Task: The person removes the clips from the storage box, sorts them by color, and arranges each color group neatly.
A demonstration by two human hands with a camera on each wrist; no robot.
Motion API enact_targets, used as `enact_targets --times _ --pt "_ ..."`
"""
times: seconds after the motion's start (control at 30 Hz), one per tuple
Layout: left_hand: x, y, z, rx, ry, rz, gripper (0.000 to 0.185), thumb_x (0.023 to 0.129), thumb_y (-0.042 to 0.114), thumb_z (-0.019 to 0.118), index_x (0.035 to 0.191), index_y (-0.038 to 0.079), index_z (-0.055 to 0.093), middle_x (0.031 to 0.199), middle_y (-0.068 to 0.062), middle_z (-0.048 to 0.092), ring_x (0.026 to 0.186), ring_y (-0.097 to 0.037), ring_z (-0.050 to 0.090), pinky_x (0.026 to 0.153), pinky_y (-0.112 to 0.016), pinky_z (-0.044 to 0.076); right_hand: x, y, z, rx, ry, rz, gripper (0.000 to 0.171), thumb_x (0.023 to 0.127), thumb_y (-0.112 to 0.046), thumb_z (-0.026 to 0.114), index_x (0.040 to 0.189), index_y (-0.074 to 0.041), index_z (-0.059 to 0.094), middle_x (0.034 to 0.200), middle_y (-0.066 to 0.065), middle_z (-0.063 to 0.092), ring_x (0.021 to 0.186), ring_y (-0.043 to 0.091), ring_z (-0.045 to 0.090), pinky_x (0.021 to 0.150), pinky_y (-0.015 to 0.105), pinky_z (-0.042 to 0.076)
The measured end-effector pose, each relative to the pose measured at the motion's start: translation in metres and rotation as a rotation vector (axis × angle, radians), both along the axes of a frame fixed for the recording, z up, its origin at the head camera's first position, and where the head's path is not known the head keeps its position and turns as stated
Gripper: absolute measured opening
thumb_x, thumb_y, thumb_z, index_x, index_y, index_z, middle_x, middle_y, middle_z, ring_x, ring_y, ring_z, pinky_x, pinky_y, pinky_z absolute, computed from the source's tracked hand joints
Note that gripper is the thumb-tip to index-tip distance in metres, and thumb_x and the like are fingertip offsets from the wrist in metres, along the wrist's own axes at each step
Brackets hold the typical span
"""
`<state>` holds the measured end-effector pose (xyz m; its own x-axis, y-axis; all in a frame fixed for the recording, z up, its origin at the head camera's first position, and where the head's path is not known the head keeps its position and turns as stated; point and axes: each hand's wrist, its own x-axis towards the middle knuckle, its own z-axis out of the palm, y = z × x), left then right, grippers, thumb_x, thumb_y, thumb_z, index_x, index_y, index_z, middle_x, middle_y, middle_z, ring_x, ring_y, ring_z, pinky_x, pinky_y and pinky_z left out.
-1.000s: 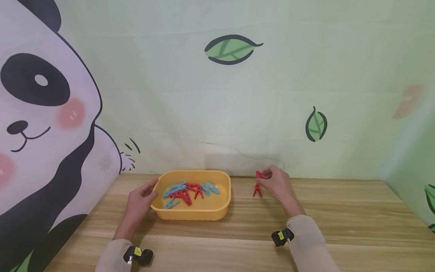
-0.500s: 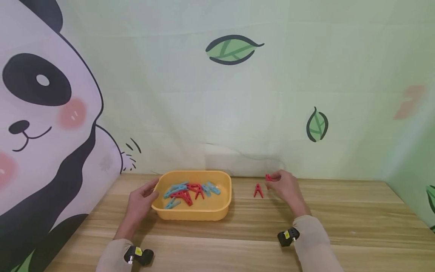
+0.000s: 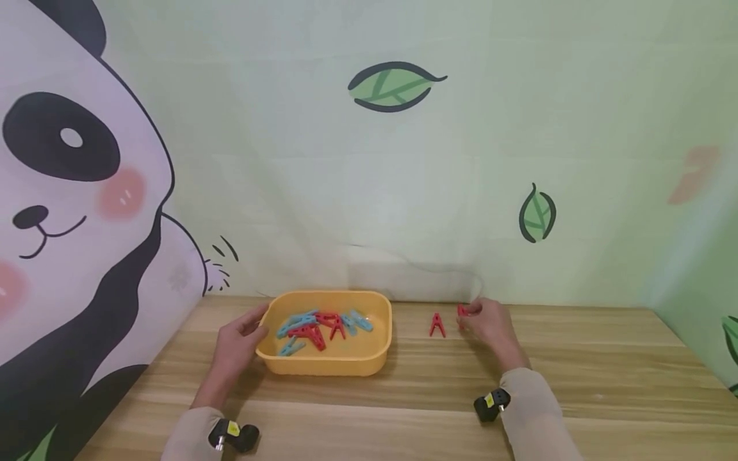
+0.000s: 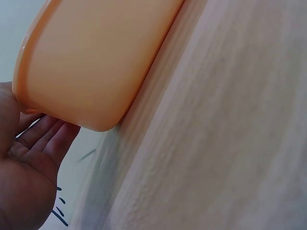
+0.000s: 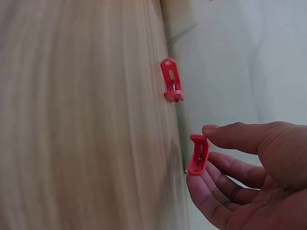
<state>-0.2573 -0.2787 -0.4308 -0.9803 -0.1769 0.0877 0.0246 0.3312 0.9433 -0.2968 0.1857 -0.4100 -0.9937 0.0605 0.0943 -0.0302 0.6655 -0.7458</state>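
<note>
Panda-and-leaf wall cloth backs the wooden worktop [image 3: 403, 397]. Head view: the right hand [image 3: 490, 325] pinches a small red peg [image 3: 461, 312] near the back edge, just beside another red clothespin [image 3: 437, 324] standing there; the left hand [image 3: 236, 342] rests against the yellow basin [image 3: 323, 362] of red and blue pegs. Left wrist view shows only straight fingers [image 4: 45, 139] under the basin's rim. Right wrist view shows thumb and fingertips [image 5: 216, 132] clamping the peg's end.

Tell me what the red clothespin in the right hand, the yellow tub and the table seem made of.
Red clothespin: likely moulded plastic, uniform colour, slight sheen.
Yellow tub: probably plastic, smooth, rounded corners, semi-matte.
Table: wood-grain surface, pale and matte; solid wood or laminate cannot be told.
</note>
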Motion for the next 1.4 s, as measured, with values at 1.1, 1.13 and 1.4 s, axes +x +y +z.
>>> enact_targets --times 1.1,1.13,1.4 --pt "-0.0005 0.0002 -0.0001 -0.011 0.003 -0.009 0.051 0.107 0.009 0.058 0.157 0.001 0.049 0.161 -0.017 0.047 0.145 -0.037 0.049 0.109 -0.039 0.047 0.0001 0.002 -0.011 0.007 -0.048 -0.024 0.027 0.091 -0.012 0.08 0.105 0.009 0.071 0.102 0.02 0.07 0.095 0.033 0.061 0.078 0.041 0.053" --pt "-0.0006 0.0001 -0.0002 -0.01 0.004 -0.011 0.051 0.107 0.009 0.058 0.157 0.001 0.049 0.161 -0.017 0.047 0.145 -0.037 0.049 0.109 -0.039 0.047 0.0002 0.0021 -0.011 0.005 -0.051 -0.023 0.027 0.091 -0.012 0.08 0.105 0.009 0.071 0.102 0.02 0.069 0.095 0.033 0.061 0.078 0.041 0.053" --pt "-0.0001 -0.0013 -0.0008 -0.008 0.0 -0.008 0.052 0.107 0.009 0.058 0.157 0.001 0.049 0.162 -0.018 0.047 0.145 -0.037 0.049 0.108 -0.038 0.047 -0.001 0.002 -0.0075 0.024 -0.012 -0.019 0.025 0.092 -0.016 0.076 0.1 0.007 0.073 0.091 0.014 0.072 0.089 0.03 0.062 0.071 0.034 0.049"
